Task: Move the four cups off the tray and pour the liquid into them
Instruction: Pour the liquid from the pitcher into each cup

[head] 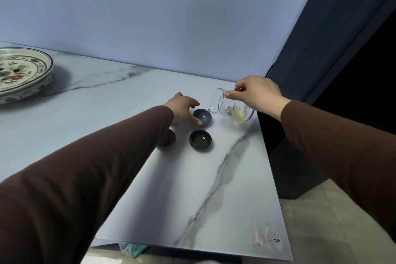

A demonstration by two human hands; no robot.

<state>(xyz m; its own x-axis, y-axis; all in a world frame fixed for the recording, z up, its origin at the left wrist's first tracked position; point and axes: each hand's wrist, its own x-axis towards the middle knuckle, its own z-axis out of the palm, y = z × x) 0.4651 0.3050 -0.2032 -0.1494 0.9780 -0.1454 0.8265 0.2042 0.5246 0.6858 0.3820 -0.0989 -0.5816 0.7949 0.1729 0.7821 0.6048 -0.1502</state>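
My right hand (pixel 256 92) grips a clear glass pitcher (pixel 230 105) tilted on its side, spout toward the left, with yellowish liquid pooled in its lower end. Its spout hangs just right of a blue-grey cup (pixel 202 116) on the marble table. My left hand (pixel 183 109) rests with fingers spread against that cup's left side, thumb at its front. A dark green cup (pixel 200 140) stands in front of it. A dark brown cup (pixel 170 138) is half hidden behind my left sleeve. No fourth cup is visible.
A painted ceramic tray (pixel 23 73) stands at the far left of the marble table (pixel 214 188). The table's right edge runs close to the pitcher, beside a dark cabinet (pixel 321 49). A pale wall stands behind. Greenish plastic (pixel 132 249) lies under the front edge.
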